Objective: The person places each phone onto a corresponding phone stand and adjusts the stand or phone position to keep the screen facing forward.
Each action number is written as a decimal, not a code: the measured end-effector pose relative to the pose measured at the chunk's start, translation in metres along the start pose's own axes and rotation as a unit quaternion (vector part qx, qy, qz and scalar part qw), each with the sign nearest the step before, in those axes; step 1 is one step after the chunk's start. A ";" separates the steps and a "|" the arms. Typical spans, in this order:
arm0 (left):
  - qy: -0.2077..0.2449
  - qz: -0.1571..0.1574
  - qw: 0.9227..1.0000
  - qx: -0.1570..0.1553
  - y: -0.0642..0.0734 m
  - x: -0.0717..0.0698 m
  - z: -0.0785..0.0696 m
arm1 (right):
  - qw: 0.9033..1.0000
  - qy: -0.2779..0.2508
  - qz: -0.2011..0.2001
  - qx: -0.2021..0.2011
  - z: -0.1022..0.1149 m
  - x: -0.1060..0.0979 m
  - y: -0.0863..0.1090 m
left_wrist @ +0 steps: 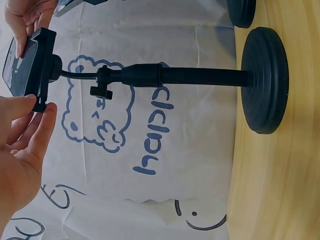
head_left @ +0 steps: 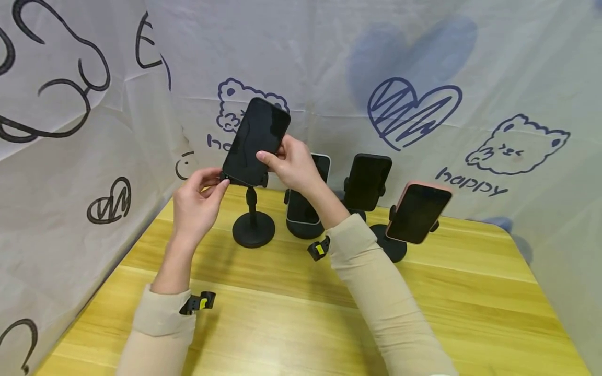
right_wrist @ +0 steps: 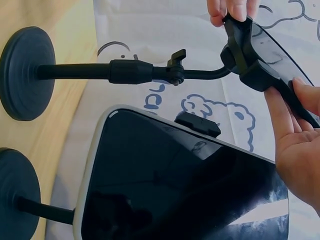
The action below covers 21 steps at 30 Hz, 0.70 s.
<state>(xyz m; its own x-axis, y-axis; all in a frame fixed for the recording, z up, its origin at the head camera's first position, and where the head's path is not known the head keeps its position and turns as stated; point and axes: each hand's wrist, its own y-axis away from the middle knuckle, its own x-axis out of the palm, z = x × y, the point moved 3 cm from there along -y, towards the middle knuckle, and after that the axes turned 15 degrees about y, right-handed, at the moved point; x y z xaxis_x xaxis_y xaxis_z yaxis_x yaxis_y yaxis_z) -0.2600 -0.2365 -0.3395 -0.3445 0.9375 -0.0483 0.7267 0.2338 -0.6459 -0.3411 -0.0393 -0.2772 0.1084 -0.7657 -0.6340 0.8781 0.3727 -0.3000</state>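
A black smartphone (head_left: 257, 141) leans tilted in the clamp (left_wrist: 46, 65) of a black desktop phone stand (head_left: 252, 230). My right hand (head_left: 297, 163) grips the phone by its right edge, thumb over the screen and fingers behind. At the phone's lower left corner, my left hand (head_left: 195, 203) pinches the end of the clamp between thumb and fingers. From the right wrist side, the clamp (right_wrist: 242, 50) shows behind the phone, with the left fingers (right_wrist: 235, 9) at its far end. The stand's round base (left_wrist: 265, 80) rests on the wooden table.
To the right stand three more phones on black stands: a white-edged one (head_left: 303, 208), a black one (head_left: 368, 181) and a pink-cased one (head_left: 419, 213). The white-edged phone is close beside my right forearm. A drawn-on cloth (head_left: 329, 62) hangs behind the table (head_left: 282, 313).
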 end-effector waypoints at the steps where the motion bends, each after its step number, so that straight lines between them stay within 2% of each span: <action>1: -0.001 0.001 1.000 0.002 0.000 0.000 0.000 | 1.000 0.005 0.002 0.003 0.000 -0.001 0.000; 14: -0.005 0.013 1.000 0.014 0.000 -0.005 0.004 | 0.996 0.082 0.021 -0.001 0.008 -0.002 0.002; 21: -0.007 0.018 1.000 0.002 -0.002 -0.003 0.004 | 0.993 0.113 0.044 0.004 0.011 -0.007 0.000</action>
<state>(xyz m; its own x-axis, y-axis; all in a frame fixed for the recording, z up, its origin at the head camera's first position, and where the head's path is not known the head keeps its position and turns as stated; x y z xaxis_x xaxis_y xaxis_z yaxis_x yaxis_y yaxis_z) -0.2626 -0.2410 -0.3412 -0.3257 0.9418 -0.0826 0.7365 0.1980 -0.6468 -0.3364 -0.0397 -0.2651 0.0776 -0.5932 -0.8013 0.8741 0.4270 -0.2315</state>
